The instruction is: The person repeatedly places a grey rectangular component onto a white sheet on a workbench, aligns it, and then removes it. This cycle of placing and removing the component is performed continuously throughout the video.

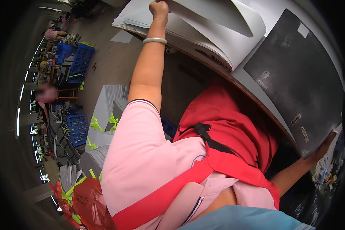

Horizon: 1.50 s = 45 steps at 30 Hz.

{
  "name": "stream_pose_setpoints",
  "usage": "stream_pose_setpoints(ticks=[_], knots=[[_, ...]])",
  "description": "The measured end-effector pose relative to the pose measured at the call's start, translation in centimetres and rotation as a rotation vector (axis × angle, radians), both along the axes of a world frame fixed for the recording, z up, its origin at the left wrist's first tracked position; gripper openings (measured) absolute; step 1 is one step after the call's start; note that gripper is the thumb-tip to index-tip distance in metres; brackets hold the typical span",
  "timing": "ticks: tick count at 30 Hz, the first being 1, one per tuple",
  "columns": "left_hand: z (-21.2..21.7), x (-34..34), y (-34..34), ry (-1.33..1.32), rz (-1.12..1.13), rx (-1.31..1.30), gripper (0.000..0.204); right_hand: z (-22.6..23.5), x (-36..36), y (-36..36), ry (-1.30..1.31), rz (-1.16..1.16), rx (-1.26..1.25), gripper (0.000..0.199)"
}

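With my arm stretched far out, my left hand is closed on the edge of a large pale grey sheet, which curls up over a stack of white sheets. Low on the right, my right hand grips the near corner of a big dark board with rounded corners. Slots and a small pale patch mark that board. Part of this hand lies in shadow behind the board, so not all its fingers show.
The table's brown edge runs close along my body. Bundles of grey sheets tied with yellow-green strips stand left of me, near a red plastic bag. Blue crates and another person are farther left. Dark plastic bags lie at lower right.
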<state>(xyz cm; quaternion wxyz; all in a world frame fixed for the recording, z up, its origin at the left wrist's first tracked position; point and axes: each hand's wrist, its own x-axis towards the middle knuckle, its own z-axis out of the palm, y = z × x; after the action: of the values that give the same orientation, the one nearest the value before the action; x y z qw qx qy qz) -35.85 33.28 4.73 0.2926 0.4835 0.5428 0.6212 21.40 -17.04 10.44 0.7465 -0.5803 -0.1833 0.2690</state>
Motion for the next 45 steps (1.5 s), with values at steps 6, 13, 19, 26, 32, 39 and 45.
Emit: stream_pose_setpoints(ticks=[6,13,19,26,32,39,45], knots=[[-8.9,0.0,-2.5,0.645,0.038,0.11,0.036,-1.9,4.0,-0.7,0.012,0.043,-0.064,0.047],[-5.3,-2.4,-1.7,0.325,0.22,-0.4,0.033,-4.7,7.9,0.0,-0.13,0.137,-0.123,0.02],[-4.2,-2.3,-1.5,0.154,0.137,-0.349,0.026,-4.8,5.4,0.3,0.06,0.145,-0.016,0.015],[-4.2,-6.2,0.1,0.876,0.305,-0.611,0.057,-6.2,6.1,0.6,0.173,0.249,0.073,0.013],[-1.9,2.0,-3.6,0.661,0.39,-0.16,0.07,-9.3,10.6,1.4,-0.207,0.238,-0.367,0.017],[3.4,22.4,-26.1,0.633,-0.876,0.416,0.013,-8.0,8.5,3.5,-0.649,0.138,-0.692,0.019],[-4.0,26.5,-31.2,0.964,-1.096,0.535,0.028,-8.3,7.9,4.6,-0.602,0.217,-0.777,0.02]])
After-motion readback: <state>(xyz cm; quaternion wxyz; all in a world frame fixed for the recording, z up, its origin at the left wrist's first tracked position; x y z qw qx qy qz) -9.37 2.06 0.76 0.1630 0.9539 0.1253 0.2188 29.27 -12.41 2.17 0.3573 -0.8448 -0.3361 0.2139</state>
